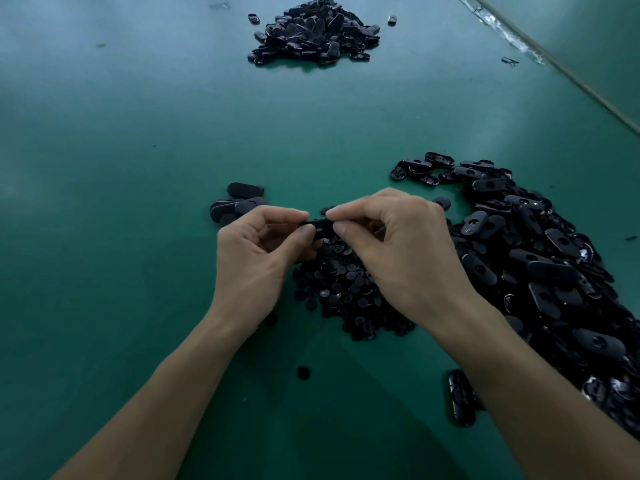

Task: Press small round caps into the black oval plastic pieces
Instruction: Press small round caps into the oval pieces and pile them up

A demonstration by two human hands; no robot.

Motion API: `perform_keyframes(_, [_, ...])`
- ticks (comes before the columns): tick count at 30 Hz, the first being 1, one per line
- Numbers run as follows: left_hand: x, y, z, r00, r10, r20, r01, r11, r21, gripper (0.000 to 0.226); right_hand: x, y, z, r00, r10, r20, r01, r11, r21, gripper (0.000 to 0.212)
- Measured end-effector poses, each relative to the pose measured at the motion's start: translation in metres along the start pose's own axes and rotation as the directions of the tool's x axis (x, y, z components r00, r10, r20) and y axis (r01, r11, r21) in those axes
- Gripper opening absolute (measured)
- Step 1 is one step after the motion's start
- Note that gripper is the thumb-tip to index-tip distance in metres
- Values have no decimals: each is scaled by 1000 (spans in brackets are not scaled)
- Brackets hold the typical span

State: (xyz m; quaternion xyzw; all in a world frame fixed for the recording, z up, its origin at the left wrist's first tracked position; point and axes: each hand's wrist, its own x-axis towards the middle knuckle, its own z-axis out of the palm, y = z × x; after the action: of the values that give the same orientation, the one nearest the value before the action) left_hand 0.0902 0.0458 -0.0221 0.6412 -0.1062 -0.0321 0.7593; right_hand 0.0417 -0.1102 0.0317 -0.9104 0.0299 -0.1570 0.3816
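Between both hands, above the green table, is a black oval piece [319, 224]. My left hand [258, 252] pinches its left end between thumb and forefinger. My right hand [398, 244] pinches its right end the same way, fingers curled; whether a cap is under them I cannot tell. Below the hands lies a heap of small round caps [346, 289]. A long pile of black oval pieces [540, 258] with open holes spreads along the right side.
A few oval pieces [239, 202] lie stacked just left of my hands. A second heap of oval pieces [315, 32] sits far back at the centre. One oval piece [460, 398] and a lone cap [303, 372] lie near my forearms. The table's edge [568, 74] runs diagonally at the upper right.
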Motion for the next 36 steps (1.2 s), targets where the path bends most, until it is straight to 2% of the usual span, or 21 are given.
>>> perform_keyframes(5, [-1, 4, 1, 1000, 1, 23, -1, 1000, 1, 14, -2, -5, 8, 999, 15, 40, -15, 1000, 13, 19])
perform_keyframes(9, [0, 3, 1, 999, -6, 41, 6, 1000, 2, 10, -3, -3, 10, 998, 50, 44, -53, 997, 55, 13])
perform_keyframes(17, [-1, 3, 1, 997, -14, 78, 10, 998, 54, 14, -5, -5, 14, 1000, 21, -22, -20, 999, 43, 12])
perform_keyframes(36, [0, 4, 0, 995, 28, 91, -34, 997, 69, 25, -7, -5, 18, 998, 65, -24, -64, 998, 26, 11])
